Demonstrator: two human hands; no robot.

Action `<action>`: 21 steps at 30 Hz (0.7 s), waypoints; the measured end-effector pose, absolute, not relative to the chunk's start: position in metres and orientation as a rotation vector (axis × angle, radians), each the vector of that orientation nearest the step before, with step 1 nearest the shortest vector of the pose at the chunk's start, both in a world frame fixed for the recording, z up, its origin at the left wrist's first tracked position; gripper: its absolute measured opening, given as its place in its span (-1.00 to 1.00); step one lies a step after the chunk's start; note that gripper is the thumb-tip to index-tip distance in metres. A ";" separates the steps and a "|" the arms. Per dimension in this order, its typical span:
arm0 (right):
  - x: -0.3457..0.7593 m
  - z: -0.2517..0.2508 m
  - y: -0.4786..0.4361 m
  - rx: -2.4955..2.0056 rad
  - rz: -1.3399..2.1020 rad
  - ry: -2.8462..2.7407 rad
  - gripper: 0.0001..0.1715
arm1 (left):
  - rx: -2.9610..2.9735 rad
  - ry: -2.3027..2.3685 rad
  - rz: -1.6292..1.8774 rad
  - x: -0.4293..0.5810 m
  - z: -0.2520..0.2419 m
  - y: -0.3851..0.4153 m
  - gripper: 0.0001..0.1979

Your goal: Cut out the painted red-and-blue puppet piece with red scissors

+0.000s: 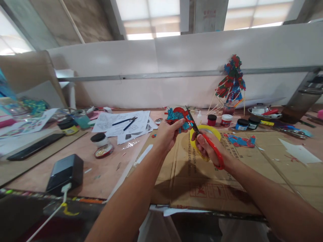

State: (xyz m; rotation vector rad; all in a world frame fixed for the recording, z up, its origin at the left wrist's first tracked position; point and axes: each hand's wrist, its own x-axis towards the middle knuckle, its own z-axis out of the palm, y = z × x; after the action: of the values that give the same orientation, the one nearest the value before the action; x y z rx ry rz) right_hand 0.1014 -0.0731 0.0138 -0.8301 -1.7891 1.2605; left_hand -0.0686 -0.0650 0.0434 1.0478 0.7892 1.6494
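My left hand (169, 132) pinches a painted red and blue cutout (178, 114) between thumb and fingers, above the cardboard sheet (166, 185). Wrapped round the red handles of a pair of scissors (217, 156) is my right hand (208, 146). The dark blades point up and away, right beside the cutout's right edge; whether they touch it I cannot tell. Beneath my right hand lies a roll of yellow tape (216, 134). Another red and blue cutout (241, 140) rests flat on the cardboard to the right.
Paint jars (226, 120) line the back, near a cup of sticks bearing painted cutouts (233, 80). Printed drawings (121, 122) with dark pencils lie left of centre. A black power bank (66, 173) with a white cable sits front left. A dark bottle (300, 101) stands far right.
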 end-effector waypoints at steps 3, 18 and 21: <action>0.100 0.017 -0.076 -0.830 1.306 -1.743 -0.39 | 1.060 0.788 1.650 -0.069 0.044 -0.065 -0.76; 0.102 0.007 -0.070 -0.825 1.165 -1.798 -0.38 | 1.028 0.783 1.625 -0.065 0.044 -0.067 -0.73; 0.101 0.006 -0.069 -0.818 1.147 -1.790 -0.41 | 0.998 0.777 1.631 -0.063 0.043 -0.066 -0.70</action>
State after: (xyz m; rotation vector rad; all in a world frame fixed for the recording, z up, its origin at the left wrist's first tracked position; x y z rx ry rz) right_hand 0.1014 -0.0695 0.0055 -0.8179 -1.7897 1.1474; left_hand -0.0629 -0.0664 0.0428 0.9978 0.7768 1.6310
